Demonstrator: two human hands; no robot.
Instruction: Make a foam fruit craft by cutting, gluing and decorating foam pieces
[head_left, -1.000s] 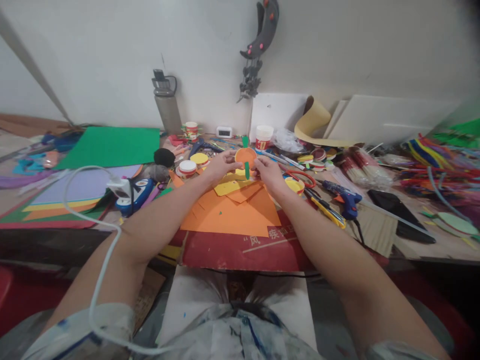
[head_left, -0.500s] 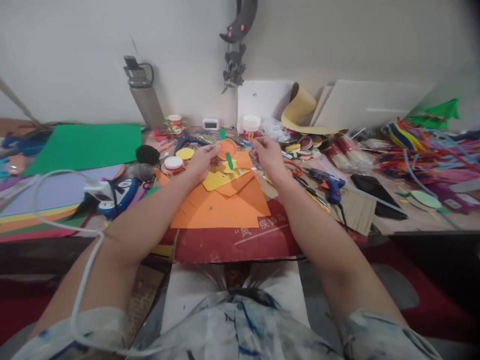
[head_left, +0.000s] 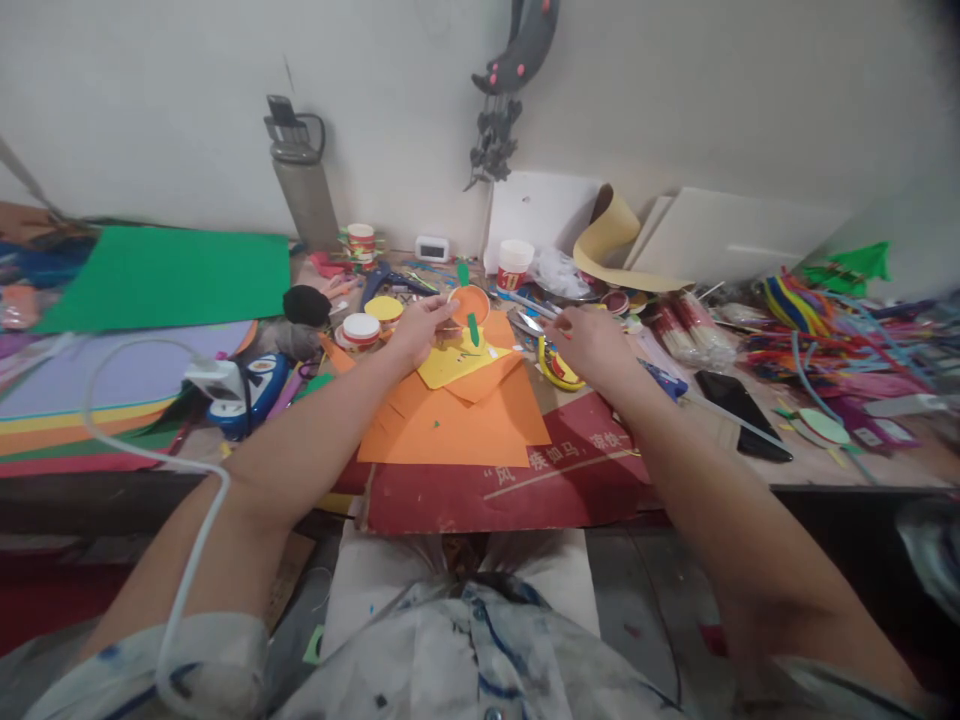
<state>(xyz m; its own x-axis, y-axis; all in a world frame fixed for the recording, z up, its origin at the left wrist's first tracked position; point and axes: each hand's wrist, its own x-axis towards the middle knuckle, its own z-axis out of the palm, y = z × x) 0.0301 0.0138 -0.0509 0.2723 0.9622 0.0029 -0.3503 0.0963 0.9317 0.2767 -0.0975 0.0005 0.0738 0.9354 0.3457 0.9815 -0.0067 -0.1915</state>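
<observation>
My left hand [head_left: 421, 328] is closed, pinching the rim of a round orange piece [head_left: 471, 306] that has a green strip [head_left: 473, 330] at its lower edge and another green tab at its top. Below it lie a yellow sheet [head_left: 442, 368] and orange sheets [head_left: 450, 435]. My right hand [head_left: 589, 342] is over the tools at the right, fingers curled down. A silver pointed blade [head_left: 529, 323] shows just left of its fingertips, beside a yellow curved tool [head_left: 553, 372]. Whatever lies under the fingers is hidden.
Lidded tubs [head_left: 360, 330] and a blue device [head_left: 255, 395] with a white cable stand left. A paper cup [head_left: 515, 264] is behind. A glue gun [head_left: 660, 380], a black phone [head_left: 742, 415] and pipe cleaners [head_left: 810, 340] lie right. A tall bottle [head_left: 304, 190] stands against the wall.
My right hand has moved right and slightly down, away from the orange piece, uncovering the blade. The left hand keeps hold of the orange piece. The whole view has shifted a little.
</observation>
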